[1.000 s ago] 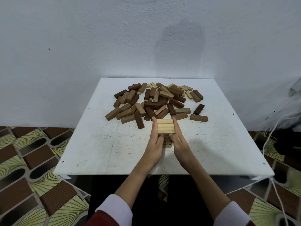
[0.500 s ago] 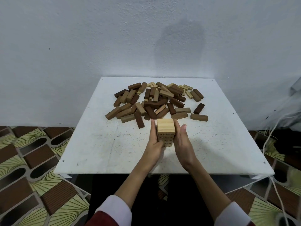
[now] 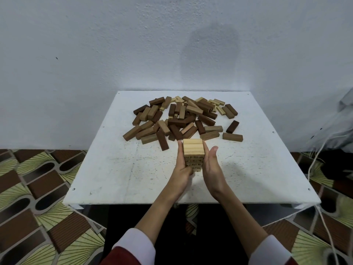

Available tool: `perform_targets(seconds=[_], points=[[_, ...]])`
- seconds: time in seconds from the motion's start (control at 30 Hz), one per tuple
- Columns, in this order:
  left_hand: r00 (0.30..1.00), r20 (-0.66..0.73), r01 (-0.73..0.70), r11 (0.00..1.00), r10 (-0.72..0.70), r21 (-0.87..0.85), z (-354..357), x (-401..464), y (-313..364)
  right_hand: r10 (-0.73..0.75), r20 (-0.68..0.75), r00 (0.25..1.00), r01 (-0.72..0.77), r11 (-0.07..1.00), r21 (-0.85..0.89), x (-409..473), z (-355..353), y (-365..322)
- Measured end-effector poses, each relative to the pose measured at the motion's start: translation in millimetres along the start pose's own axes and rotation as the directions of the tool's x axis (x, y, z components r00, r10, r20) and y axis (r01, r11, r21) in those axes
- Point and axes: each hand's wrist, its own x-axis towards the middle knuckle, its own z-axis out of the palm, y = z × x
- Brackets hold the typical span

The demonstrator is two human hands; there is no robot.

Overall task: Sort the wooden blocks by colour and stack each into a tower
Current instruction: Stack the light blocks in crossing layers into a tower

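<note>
Now a pale tower (image 3: 193,155) is seen near the front middle of the table (image 3: 107,169), just in front of the loose pile (image 3: 183,117). It is flanked by both hands: the left hand (image 3: 181,167) is laid flat against its left side, and the right hand (image 3: 213,165) is held open at its right side, fingers straight, nothing pinched. The tower could be toppled if one palm is pushed harder than the other, or if the hands are drawn away unevenly. Its long axis is upright, and the top blocks are laid left to right.
</note>
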Motion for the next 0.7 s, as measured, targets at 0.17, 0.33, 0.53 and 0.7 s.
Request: perform_targets(seconds=[0.17, 0.33, 0.53, 0.7], points=[[1.000, 0.007, 0.010, 1.000, -0.010, -0.004, -0.3, -1.9, 1.1, -0.017, -0.015, 1.000, 0.017, 1.000, -0.007, -1.6, -0.5, -2.3], [1.000, -0.013, 0.007, 0.999, -0.008, -0.042, -5.5, -2.5, 4.4, -0.050, -0.028, 0.998, 0.051, 0.997, 0.053, -1.3, -5.8, -9.8], [0.982, -0.180, -0.045, 0.994, 0.062, 0.096, -31.0, 11.5, 7.9, -0.035, -0.185, 0.982, 0.033, 0.999, -0.013, 11.9, -17.8, -23.4], [0.935, -0.277, -0.152, 0.958, 0.219, 0.245, -61.2, 50.5, 24.5, -0.106, -0.225, 0.969, 0.066, 0.982, -0.177, 48.6, -36.7, -45.5]])
